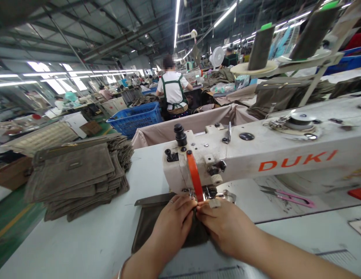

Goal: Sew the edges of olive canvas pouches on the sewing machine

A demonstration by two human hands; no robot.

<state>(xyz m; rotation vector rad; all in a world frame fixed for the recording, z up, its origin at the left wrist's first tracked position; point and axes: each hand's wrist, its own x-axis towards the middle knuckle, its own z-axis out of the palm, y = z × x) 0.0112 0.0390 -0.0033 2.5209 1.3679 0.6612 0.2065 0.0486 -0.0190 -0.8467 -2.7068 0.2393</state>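
A dark olive-brown fabric piece [148,223] lies under the head of the white sewing machine [238,155]. Both hands meet at its edge, just in front of the red guard [194,174]. My left hand [176,217] has its fingers closed on the fabric, the thumb pressed toward the forefinger. From the other side, my right hand [227,224] pinches the same piece, with a light wrap around one finger. The needle and presser foot are mostly hidden behind the guard and fingertips.
A tall stack of brown fabric pieces [78,174] stands at the table's left. Pink-handled snips [287,195] lie under the machine arm. Behind are a pink cloth-lined bin [157,131], a blue basket [136,118] and a person in a white shirt [172,91]. Thread cones [260,48] stand upper right.
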